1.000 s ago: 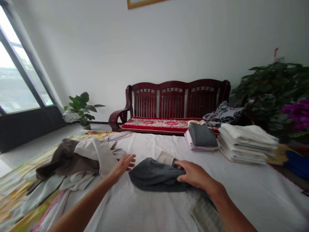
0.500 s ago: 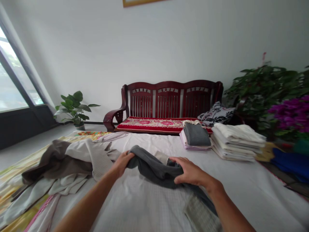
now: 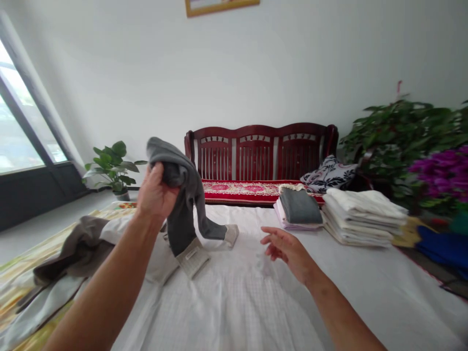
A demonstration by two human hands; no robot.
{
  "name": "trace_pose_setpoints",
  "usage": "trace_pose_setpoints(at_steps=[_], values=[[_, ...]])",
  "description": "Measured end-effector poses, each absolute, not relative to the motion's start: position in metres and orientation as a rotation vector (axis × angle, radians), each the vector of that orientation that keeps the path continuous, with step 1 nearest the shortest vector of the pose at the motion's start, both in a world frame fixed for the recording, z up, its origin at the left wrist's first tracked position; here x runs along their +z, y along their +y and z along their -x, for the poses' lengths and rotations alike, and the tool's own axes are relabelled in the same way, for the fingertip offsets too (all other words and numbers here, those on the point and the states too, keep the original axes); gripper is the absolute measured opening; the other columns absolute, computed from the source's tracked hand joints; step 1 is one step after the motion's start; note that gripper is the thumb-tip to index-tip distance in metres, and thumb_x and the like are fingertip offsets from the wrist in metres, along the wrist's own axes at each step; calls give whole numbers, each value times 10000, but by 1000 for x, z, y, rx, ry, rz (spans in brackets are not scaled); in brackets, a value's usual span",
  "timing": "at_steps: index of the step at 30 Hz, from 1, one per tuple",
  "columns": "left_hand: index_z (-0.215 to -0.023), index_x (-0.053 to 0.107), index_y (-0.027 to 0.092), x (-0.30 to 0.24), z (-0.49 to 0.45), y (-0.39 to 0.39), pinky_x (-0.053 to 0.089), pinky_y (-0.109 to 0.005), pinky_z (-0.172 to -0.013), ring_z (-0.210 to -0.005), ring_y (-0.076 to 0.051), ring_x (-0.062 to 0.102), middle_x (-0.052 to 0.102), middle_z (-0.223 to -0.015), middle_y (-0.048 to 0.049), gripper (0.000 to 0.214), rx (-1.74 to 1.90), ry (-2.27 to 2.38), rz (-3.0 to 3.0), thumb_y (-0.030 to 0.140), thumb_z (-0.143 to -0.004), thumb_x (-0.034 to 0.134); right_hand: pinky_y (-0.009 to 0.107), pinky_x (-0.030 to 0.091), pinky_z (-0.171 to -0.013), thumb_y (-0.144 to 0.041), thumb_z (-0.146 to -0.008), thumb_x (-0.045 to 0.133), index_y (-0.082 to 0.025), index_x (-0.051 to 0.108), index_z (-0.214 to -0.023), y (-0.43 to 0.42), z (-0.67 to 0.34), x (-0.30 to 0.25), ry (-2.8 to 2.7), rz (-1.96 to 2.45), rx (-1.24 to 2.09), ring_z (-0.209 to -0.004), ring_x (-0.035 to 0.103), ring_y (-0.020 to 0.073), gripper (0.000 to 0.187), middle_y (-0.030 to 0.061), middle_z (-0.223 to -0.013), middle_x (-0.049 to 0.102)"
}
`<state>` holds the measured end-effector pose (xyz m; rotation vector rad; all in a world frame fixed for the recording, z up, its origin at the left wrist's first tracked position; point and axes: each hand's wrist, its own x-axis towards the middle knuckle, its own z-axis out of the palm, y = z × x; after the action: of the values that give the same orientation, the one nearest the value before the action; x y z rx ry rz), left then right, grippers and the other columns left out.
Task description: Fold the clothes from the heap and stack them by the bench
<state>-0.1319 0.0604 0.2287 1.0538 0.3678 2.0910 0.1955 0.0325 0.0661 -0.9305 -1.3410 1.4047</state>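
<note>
My left hand (image 3: 158, 192) is closed around a bunched dark grey garment (image 3: 188, 187) and holds it up above the bed. Two long parts of it hang down and end in light, knitted-looking bands; a small label shows on the nearer band. Whether it is trousers or a top I cannot tell. My right hand (image 3: 287, 247) hovers over the white sheet (image 3: 234, 297), open, fingers apart and nothing in them. To the left lies a loose heap of brown and whitish clothes (image 3: 82, 243), partly behind my left forearm.
A small folded pile with a dark grey piece on top (image 3: 300, 206) sits at the far right of the sheet, beside a taller stack of whitish folded cloths (image 3: 365, 214). Beyond stands a dark red wooden bench (image 3: 256, 151) with a patterned cushion (image 3: 331, 174). Plants flank it.
My left hand has lifted the grey garment up and to the left. My right hand has let go of it, and the banded ends now hang to the left of that hand.
</note>
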Motion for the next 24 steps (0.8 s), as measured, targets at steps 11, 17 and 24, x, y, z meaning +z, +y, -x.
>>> trace_pose_setpoints(at_steps=[11, 17, 24], values=[[-1170, 711, 256, 53, 14, 8, 515, -330, -945, -1073, -211, 660, 714, -1188, -44, 348, 799, 885, -2091, 220, -841, 603, 346, 538, -759, -327, -595, 805, -181, 721, -977, 43, -251, 33, -1066, 1201, 1409, -777, 709, 243, 417, 40, -837, 763], [-1141, 693, 195, 41, 85, 73, 442, -364, -1023, -1143, -240, 625, 698, -1205, -86, 342, 1055, 1729, -1923, 185, -852, 511, 324, 529, -771, -404, -645, 816, -153, 718, -986, 46, -276, 16, -1133, 1259, 1405, -841, 714, 245, 434, 76, -910, 773], [-1041, 689, 188, 20, 110, 96, 468, -345, -811, -940, -291, 680, 736, -917, -86, 343, 818, 1948, -1753, 249, -704, 688, 310, 523, -694, -372, -662, 771, -157, 706, -1018, 36, -263, 31, -1184, 1168, 1487, -743, 696, 224, 421, 36, -849, 760]])
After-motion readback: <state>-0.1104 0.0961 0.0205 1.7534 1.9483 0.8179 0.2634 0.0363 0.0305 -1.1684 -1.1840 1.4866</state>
